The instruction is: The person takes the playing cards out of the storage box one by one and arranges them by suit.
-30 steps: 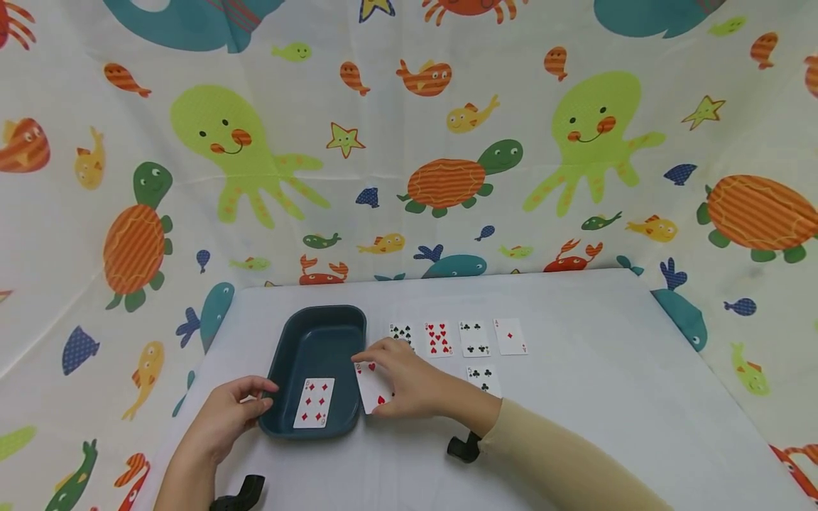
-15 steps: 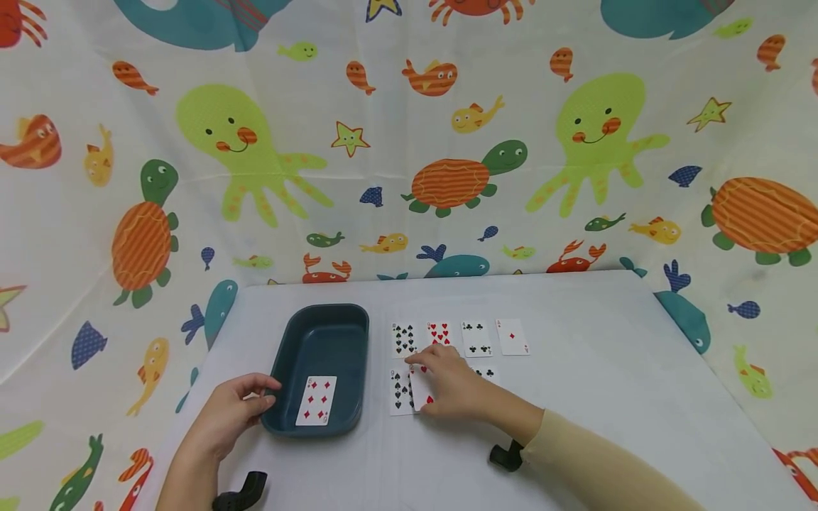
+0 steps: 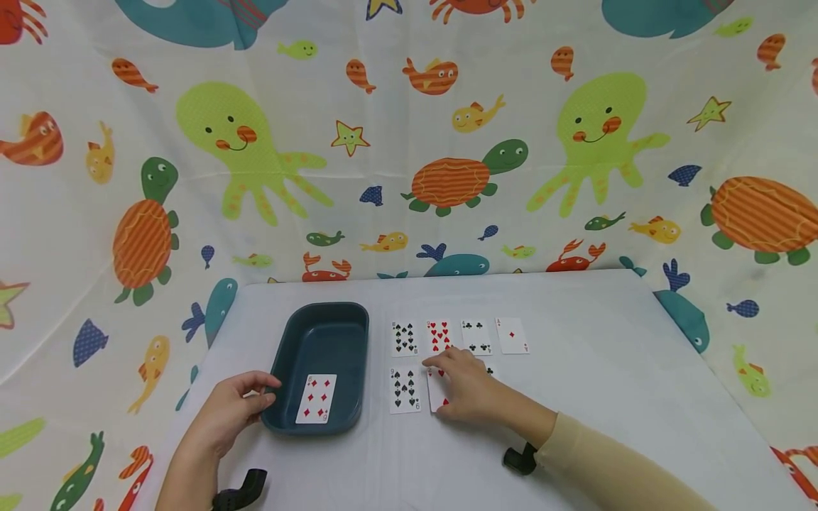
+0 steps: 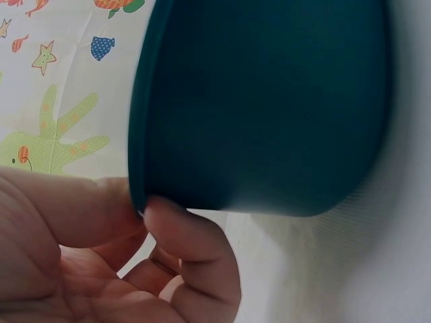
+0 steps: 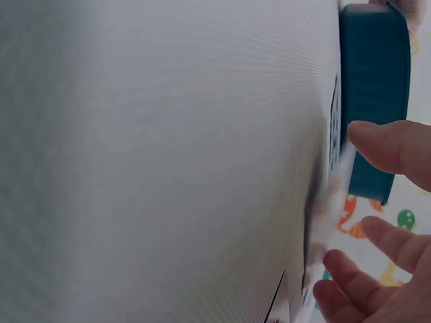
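Note:
My left hand [image 3: 235, 406] pinches the left rim of a dark teal tray [image 3: 326, 344] between thumb and fingers; the left wrist view shows the tray's outer wall [image 4: 269, 108] up close. Inside the tray lies a six of diamonds [image 3: 316, 399]. My right hand [image 3: 471, 387] holds a red heart playing card [image 3: 437, 390] by its near and far edges, low over the table. Most of that card's face is hidden behind the hand. Left of it lies a nine of spades [image 3: 405, 389]. A clubs card [image 3: 490, 371] is mostly covered by the right hand.
Behind the right hand runs a row of face-up cards: a spades card [image 3: 405, 338], a hearts card [image 3: 439, 335], a clubs card [image 3: 476, 338] and an ace of diamonds [image 3: 513, 336]. The white tabletop [image 3: 607, 376] ends at a sea-animal curtain [image 3: 383, 156].
My right hand has carried the heart card rightward from beside the tray, past the nine of spades, to the spot right of it. The left hand keeps its grip on the tray.

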A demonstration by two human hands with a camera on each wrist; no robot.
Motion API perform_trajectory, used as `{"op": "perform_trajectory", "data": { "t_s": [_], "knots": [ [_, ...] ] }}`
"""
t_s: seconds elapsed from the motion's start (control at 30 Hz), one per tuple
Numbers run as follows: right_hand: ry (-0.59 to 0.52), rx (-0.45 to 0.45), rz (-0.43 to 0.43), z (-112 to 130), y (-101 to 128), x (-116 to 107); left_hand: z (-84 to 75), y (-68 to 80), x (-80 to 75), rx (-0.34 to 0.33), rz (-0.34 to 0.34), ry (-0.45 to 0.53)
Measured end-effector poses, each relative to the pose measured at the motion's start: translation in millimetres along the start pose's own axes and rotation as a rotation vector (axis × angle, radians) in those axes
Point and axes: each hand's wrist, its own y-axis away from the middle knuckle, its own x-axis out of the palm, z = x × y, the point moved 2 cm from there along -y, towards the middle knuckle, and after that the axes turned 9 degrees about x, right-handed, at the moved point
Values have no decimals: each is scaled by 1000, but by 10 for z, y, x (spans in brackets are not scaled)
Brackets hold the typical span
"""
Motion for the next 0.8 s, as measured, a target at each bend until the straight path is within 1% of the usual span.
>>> {"op": "perform_trajectory", "data": {
  "t_s": [0.17, 0.4, 0.47, 0.67, 0.8],
  "knots": [
    [1, 3, -2, 3, -11, -14, 6, -4, -2, -4, 0, 2],
    [-55, 11, 24, 58, -27, -36, 5, -10, -1, -7, 1, 5],
    [-70, -5, 33, 92, -45, -32, 8, -6, -2, -8, 1, 7],
    [-93, -103, 60, 305, -115, -6, 15, -8, -8, -10, 4, 2],
    [-102, -131, 70, 538, -144, 14, 18, -14, -14, -4, 11, -1]
  ]
}}
